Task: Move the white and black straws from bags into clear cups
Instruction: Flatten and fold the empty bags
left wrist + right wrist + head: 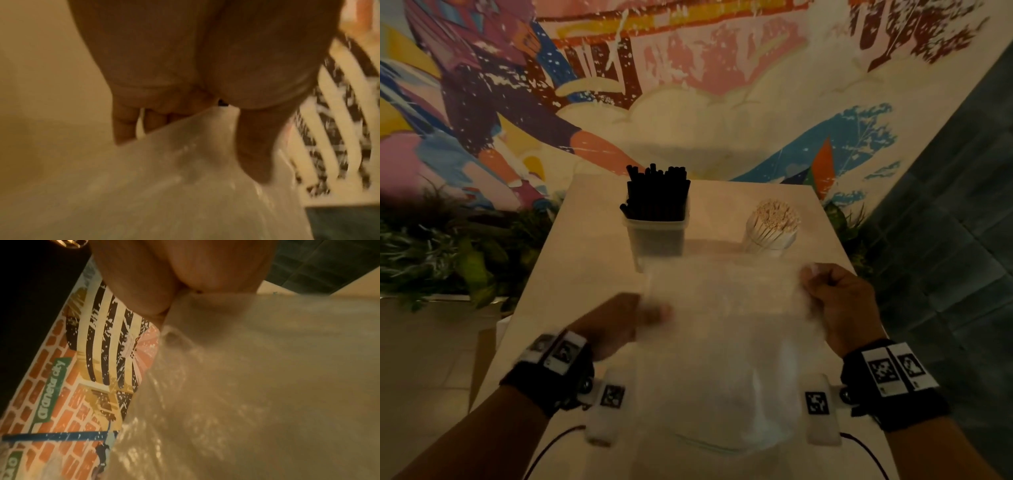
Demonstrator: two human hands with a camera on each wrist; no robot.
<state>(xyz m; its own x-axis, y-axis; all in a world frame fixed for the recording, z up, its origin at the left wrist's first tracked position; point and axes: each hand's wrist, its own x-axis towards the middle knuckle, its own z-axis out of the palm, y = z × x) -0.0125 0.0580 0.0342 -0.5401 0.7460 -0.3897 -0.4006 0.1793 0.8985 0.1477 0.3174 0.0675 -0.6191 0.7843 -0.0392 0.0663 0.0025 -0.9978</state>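
A clear plastic bag (pixel 726 329) hangs stretched between my two hands above the near half of the table; it looks empty. My left hand (pixel 643 313) pinches its left edge, the bag (pixel 164 186) held between thumb and fingers. My right hand (pixel 822 284) grips the right edge, the bag (pixel 257 378) bunched under its curled fingers. Black straws (pixel 655 192) stand upright in a clear square cup (pixel 655 236) at the far middle. White straws (pixel 774 219) fill a clear round cup (pixel 768 246) to its right.
The pale table (pixel 571 267) is narrow, with leafy plants (pixel 448 246) along its left side and a painted mural wall (pixel 688 85) behind. Dark tiled floor (pixel 945 240) lies to the right. Cables trail from both wrist bands near the front edge.
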